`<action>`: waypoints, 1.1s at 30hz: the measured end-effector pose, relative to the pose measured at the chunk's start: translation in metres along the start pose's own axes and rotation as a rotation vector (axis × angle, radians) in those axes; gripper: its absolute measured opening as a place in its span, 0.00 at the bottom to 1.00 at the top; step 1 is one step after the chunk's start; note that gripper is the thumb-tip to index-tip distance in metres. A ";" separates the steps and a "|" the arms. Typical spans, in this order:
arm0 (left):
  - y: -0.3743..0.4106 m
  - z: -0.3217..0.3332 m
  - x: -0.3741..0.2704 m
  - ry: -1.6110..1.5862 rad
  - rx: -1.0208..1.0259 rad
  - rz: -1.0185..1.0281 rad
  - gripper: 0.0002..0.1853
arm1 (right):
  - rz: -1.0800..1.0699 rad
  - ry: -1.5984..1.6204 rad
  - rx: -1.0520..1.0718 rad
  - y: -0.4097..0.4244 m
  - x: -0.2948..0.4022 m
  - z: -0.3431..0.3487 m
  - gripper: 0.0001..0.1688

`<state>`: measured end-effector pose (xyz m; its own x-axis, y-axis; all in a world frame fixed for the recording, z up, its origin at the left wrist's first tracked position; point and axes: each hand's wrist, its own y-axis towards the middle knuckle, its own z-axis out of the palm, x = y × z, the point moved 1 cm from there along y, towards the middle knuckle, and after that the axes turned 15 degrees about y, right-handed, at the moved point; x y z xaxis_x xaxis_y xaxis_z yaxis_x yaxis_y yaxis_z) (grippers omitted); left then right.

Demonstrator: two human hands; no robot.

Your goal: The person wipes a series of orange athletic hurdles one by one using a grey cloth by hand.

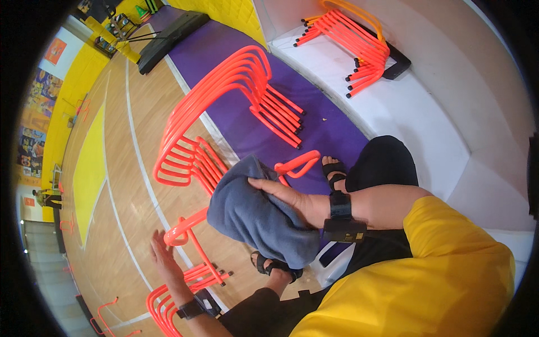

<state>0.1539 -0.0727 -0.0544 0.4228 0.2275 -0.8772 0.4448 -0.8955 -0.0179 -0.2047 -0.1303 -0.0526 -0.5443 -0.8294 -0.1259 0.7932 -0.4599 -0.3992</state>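
My right hand (286, 198) grips a grey-blue cloth (257, 215), thumb on top, over the crossbar of an orange tubular training hurdle (297, 162). Much of that bar is hidden under the cloth; its two bent ends show on either side. At the left end of this hurdle, my left hand (164, 252) is at the bent corner, fingers apart; whether it touches the tube is hard to tell. Beyond the cloth stands a nested row of orange hurdles (214, 88). More nested orange hurdles (162, 307) stand near my left forearm.
Orange and yellow hurdles (349, 38) are stacked on the white ledge (421, 113). A black padded base (168, 38) lies at the far end of the court. A white object (334, 261) is between my legs. A person (46, 198) stands far off at the left, near other hurdles.
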 end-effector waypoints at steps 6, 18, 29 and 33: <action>-0.037 0.055 -0.116 1.059 0.328 0.620 0.18 | 0.097 -0.069 0.008 0.007 -0.017 0.007 0.40; 0.011 0.081 -0.068 1.052 0.341 0.748 0.09 | 0.123 -0.252 -0.098 0.007 -0.024 -0.018 0.26; 0.118 0.063 -0.054 0.840 0.307 0.417 0.06 | -0.057 -0.302 -0.179 0.022 0.002 -0.026 0.23; 0.161 0.073 -0.044 0.845 0.283 0.408 0.06 | -0.078 -0.315 -0.178 0.021 0.016 -0.023 0.24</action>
<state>0.1495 -0.2544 -0.0535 0.9773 -0.0195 -0.2109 -0.0202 -0.9998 -0.0010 -0.2034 -0.1462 -0.0838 -0.4685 -0.8637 0.1856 0.6778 -0.4862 -0.5516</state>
